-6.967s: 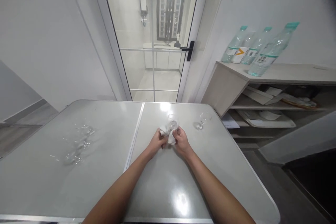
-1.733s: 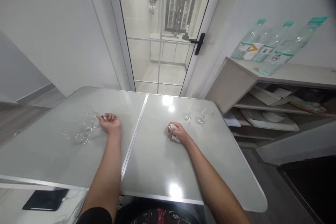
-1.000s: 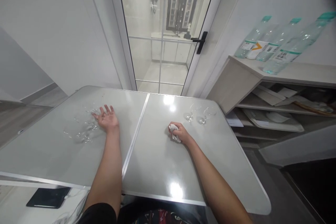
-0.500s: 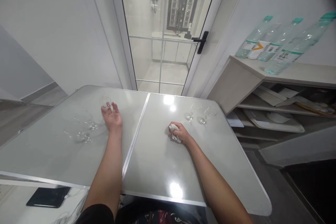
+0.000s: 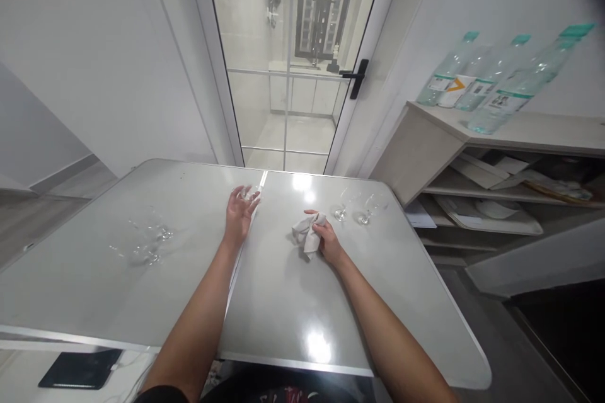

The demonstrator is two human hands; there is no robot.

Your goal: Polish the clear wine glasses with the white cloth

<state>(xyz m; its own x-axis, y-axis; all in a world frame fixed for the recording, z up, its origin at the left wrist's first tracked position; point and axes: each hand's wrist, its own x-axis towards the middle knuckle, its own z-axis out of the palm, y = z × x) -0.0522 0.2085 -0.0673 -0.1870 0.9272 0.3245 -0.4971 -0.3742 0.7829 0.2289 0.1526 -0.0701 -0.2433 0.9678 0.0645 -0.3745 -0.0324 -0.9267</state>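
Note:
My left hand (image 5: 240, 214) is raised over the seam of the table, with its fingers curled round a clear wine glass (image 5: 252, 192); much of that glass is faint or hidden by the fingers. In my right hand (image 5: 327, 238) is a crumpled white cloth (image 5: 306, 232), partly opened out and hanging toward the tabletop. Two clear stemmed glasses, one nearer (image 5: 340, 211) and one farther right (image 5: 363, 216), stand just beyond the right hand. To the left is a group of clear glasses (image 5: 150, 255), their outlines hard to make out.
The glossy grey table (image 5: 283, 308) has a metal seam across it. Green-capped plastic bottles (image 5: 501, 104) stand on a shelf unit (image 5: 439, 132) at the right. Behind the table is a glass door (image 5: 286, 107). A black tablet (image 5: 80, 369) lies on a lower white surface at left.
My left hand has moved right with the wine glass, from the table's left half to the seam. The cloth in my right hand, bunched before, now spreads out more.

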